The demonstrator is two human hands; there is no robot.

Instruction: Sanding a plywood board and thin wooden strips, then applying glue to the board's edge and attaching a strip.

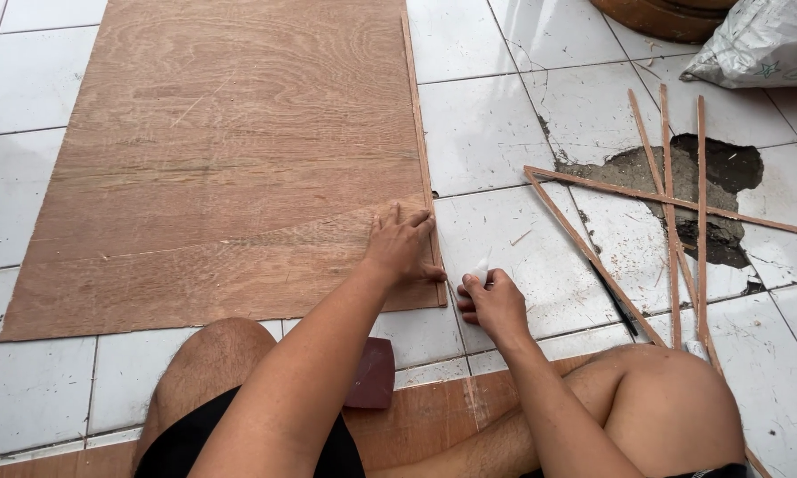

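Observation:
A large plywood sheet (221,150) lies flat on the white tiled floor (487,133). A thin wooden strip (419,133) runs along its right edge. My left hand (401,245) presses flat on the sheet's lower right corner, fingers spread against the strip. Just right of that corner, my right hand (494,302) is closed around a small white object (480,267) whose tip points up toward the strip's near end. What the white object is cannot be told.
Several thin wooden strips (673,212) lie crossed on the tiles at right, over a broken dark patch (717,168). A white sack (762,40) and a brown pot (655,13) sit at the top right. My bare knees frame a dark red piece (372,372) near me.

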